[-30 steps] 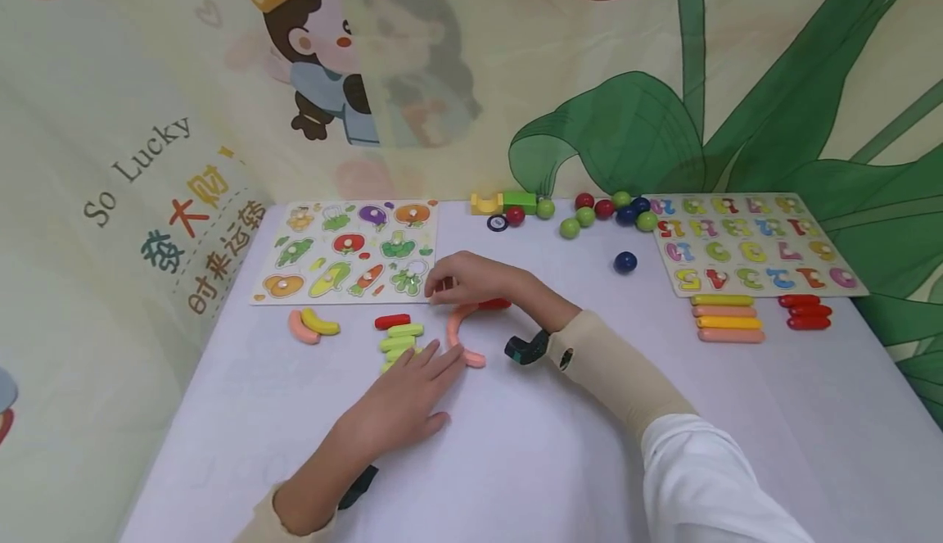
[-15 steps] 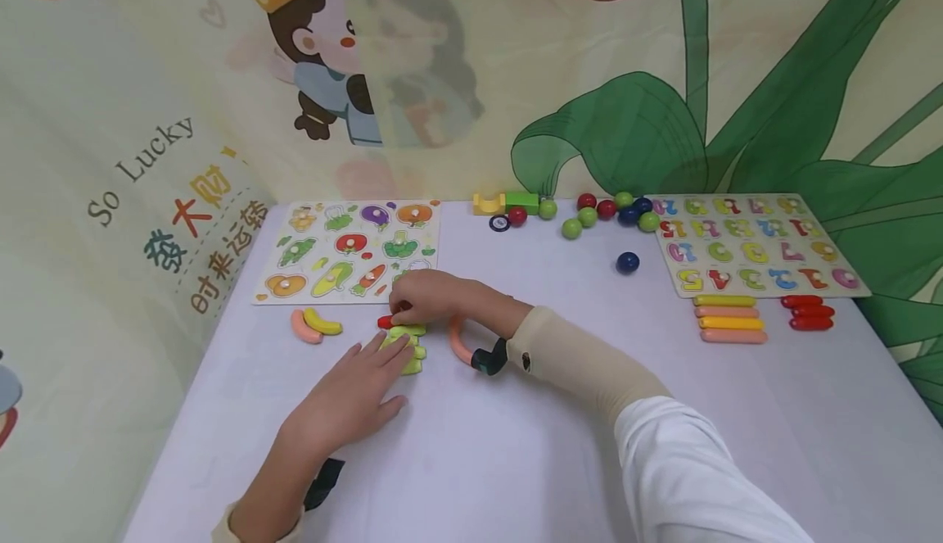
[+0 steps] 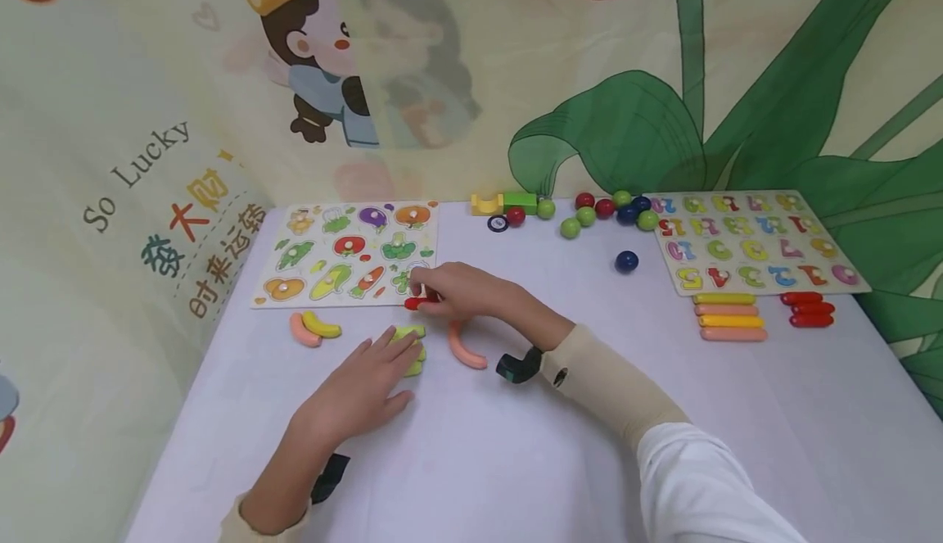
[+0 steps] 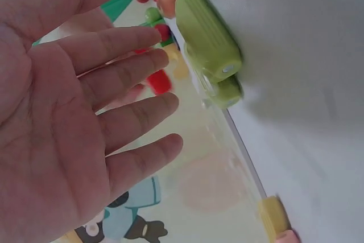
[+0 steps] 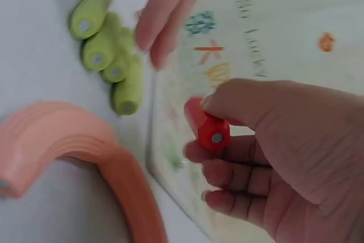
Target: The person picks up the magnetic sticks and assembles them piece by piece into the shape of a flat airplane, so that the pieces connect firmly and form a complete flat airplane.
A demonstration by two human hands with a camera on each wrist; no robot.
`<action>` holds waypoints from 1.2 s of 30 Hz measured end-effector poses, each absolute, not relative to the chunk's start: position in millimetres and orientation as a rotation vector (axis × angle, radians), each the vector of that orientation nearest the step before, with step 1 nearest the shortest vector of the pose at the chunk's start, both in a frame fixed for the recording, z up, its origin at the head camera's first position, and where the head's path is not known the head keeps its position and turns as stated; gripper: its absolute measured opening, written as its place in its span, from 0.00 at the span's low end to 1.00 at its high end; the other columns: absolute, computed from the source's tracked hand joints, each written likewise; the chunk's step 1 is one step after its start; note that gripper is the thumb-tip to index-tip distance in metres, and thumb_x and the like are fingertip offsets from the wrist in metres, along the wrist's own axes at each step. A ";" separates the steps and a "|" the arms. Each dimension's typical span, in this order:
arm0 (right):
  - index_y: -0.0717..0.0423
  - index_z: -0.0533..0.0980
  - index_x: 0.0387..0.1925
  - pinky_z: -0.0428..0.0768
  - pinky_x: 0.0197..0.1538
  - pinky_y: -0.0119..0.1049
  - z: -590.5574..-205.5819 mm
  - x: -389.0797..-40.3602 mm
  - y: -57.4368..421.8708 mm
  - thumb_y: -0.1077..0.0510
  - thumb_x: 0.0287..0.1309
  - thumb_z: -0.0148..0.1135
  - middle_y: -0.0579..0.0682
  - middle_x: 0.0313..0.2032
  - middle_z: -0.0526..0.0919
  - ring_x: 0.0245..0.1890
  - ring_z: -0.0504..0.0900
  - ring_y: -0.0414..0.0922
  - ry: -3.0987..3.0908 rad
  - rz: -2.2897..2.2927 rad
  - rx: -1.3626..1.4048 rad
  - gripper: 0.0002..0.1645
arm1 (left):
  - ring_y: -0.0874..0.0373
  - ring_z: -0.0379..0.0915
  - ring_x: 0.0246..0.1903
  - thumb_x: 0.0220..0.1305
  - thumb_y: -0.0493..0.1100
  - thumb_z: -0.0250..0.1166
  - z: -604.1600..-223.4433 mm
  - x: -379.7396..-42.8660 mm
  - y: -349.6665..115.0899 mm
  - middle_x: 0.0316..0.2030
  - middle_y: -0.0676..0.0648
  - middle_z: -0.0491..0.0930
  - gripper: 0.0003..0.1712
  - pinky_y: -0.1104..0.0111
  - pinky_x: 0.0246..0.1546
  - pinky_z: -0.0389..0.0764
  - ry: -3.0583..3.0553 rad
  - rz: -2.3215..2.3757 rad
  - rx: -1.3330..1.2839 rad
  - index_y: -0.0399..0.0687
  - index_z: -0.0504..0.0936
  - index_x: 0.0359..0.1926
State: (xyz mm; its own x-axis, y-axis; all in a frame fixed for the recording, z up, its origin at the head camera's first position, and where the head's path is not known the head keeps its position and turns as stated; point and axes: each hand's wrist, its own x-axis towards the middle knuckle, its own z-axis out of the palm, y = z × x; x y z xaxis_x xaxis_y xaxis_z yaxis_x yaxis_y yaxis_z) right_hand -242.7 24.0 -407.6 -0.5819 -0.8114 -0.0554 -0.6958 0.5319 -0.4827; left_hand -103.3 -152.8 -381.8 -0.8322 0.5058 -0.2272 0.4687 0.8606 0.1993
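My right hand (image 3: 471, 291) pinches a short red magnetic stick (image 5: 213, 128) between thumb and fingers, raised above the table near the vegetable board's front right corner. A metal disc shows in the stick's end. My left hand (image 3: 354, 391), fingers straight, is over a row of short light-green sticks (image 5: 95, 55) and partly hides them in the head view. In the left wrist view, its palm (image 4: 68, 118) faces the camera and holds nothing. Between the hands lies a pink curved piece (image 3: 464, 348); my right hand and wrist hide its far part from above.
Behind the hands lies a vegetable peg board (image 3: 346, 293). A pink and a yellow curved piece (image 3: 320, 326) lie left. At the back are blocks (image 3: 519, 202) and coloured balls (image 3: 570, 228). On the right are a number board (image 3: 762, 277), long sticks (image 3: 729, 322) and red sticks (image 3: 810, 309).
My left hand has shifted left from the pink curve to the green sticks. My right hand went left, took the red stick from the row's far end, then came back right with it.
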 end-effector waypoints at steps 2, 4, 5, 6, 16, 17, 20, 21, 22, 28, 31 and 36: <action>0.44 0.70 0.44 0.71 0.29 0.28 -403.0 -231.7 42.0 0.52 0.54 0.60 0.41 0.27 0.74 0.27 0.70 0.38 2.518 -0.654 -1.236 0.15 | 0.50 0.46 0.65 0.52 0.52 0.66 -383.4 -105.1 -150.4 0.64 0.50 0.59 0.38 0.52 0.60 0.54 2.771 0.191 0.751 0.50 0.64 0.64; 0.45 0.70 0.48 0.72 0.29 0.29 -400.6 -218.8 63.2 0.52 0.53 0.61 0.40 0.28 0.75 0.27 0.71 0.38 2.518 -0.675 -1.206 0.19 | 0.50 0.45 0.65 0.53 0.52 0.66 -384.5 -106.5 -146.3 0.65 0.50 0.58 0.38 0.52 0.60 0.53 2.773 0.191 0.767 0.50 0.64 0.64; 0.45 0.71 0.49 0.73 0.30 0.29 -400.2 -212.3 74.4 0.52 0.53 0.62 0.40 0.28 0.75 0.27 0.71 0.38 2.521 -0.658 -1.187 0.21 | 0.51 0.45 0.65 0.53 0.52 0.65 -384.9 -107.1 -143.8 0.65 0.50 0.58 0.38 0.53 0.61 0.53 2.771 0.188 0.773 0.50 0.63 0.64; 0.46 0.72 0.49 0.73 0.30 0.29 -400.4 -206.2 85.4 0.53 0.52 0.63 0.39 0.28 0.75 0.28 0.72 0.38 2.517 -0.647 -1.154 0.21 | 0.51 0.45 0.65 0.54 0.52 0.65 -385.7 -107.7 -141.0 0.65 0.51 0.58 0.38 0.53 0.61 0.53 2.769 0.184 0.780 0.51 0.63 0.65; 0.42 0.79 0.28 0.73 0.31 0.28 -419.5 -181.6 149.5 0.52 0.47 0.67 0.34 0.21 0.73 0.25 0.71 0.36 2.571 -0.485 -0.954 0.04 | 0.47 0.46 0.65 0.56 0.51 0.64 -393.4 -110.5 -121.0 0.65 0.51 0.57 0.39 0.52 0.60 0.53 2.682 0.161 0.895 0.53 0.60 0.66; 0.42 0.78 0.28 0.73 0.31 0.28 -419.8 -180.8 148.3 0.52 0.47 0.67 0.34 0.21 0.73 0.24 0.71 0.36 2.564 -0.499 -0.964 0.04 | 0.47 0.46 0.65 0.56 0.51 0.64 -394.3 -110.6 -120.4 0.65 0.51 0.57 0.38 0.51 0.60 0.54 2.679 0.167 0.904 0.52 0.60 0.66; 0.42 0.78 0.28 0.73 0.31 0.28 -420.4 -178.3 140.0 0.52 0.48 0.66 0.35 0.21 0.73 0.24 0.71 0.37 2.544 -0.528 -1.007 0.04 | 0.47 0.46 0.65 0.55 0.51 0.64 -396.2 -110.3 -117.9 0.65 0.50 0.57 0.38 0.51 0.59 0.55 2.680 0.169 0.918 0.52 0.61 0.66; 0.42 0.77 0.28 0.73 0.30 0.28 -421.8 -178.0 136.9 0.52 0.47 0.66 0.35 0.21 0.73 0.24 0.71 0.36 2.543 -0.535 -1.024 0.05 | 0.47 0.46 0.65 0.55 0.51 0.64 -396.6 -110.0 -116.7 0.65 0.50 0.57 0.38 0.51 0.59 0.55 2.683 0.168 0.918 0.52 0.61 0.66; 0.42 0.77 0.28 0.73 0.30 0.28 -423.6 -177.7 133.2 0.51 0.47 0.66 0.35 0.21 0.72 0.24 0.71 0.36 2.541 -0.540 -1.042 0.05 | 0.47 0.46 0.65 0.55 0.51 0.64 -396.9 -109.7 -116.0 0.65 0.50 0.57 0.38 0.51 0.59 0.56 2.685 0.169 0.915 0.53 0.61 0.66; 0.43 0.77 0.30 0.72 0.30 0.27 -429.4 -175.7 119.3 0.51 0.47 0.66 0.38 0.23 0.73 0.25 0.70 0.36 2.541 -0.563 -1.137 0.07 | 0.47 0.47 0.65 0.54 0.51 0.65 -397.2 -107.4 -114.2 0.65 0.49 0.58 0.38 0.52 0.59 0.57 2.707 0.160 0.915 0.52 0.62 0.65; 0.44 0.78 0.37 0.73 0.33 0.27 -429.3 -173.9 117.5 0.52 0.48 0.66 0.36 0.27 0.75 0.28 0.71 0.35 2.517 -0.576 -1.135 0.12 | 0.47 0.47 0.64 0.54 0.51 0.65 -397.0 -107.4 -114.2 0.64 0.49 0.58 0.38 0.52 0.58 0.58 2.708 0.161 0.917 0.52 0.62 0.65; 0.42 0.77 0.46 0.74 0.36 0.27 -428.3 -171.2 118.0 0.52 0.50 0.65 0.34 0.33 0.76 0.32 0.71 0.35 2.478 -0.570 -1.124 0.19 | 0.47 0.47 0.65 0.54 0.51 0.65 -397.7 -108.9 -113.7 0.65 0.50 0.57 0.39 0.52 0.59 0.57 2.691 0.164 0.907 0.53 0.61 0.66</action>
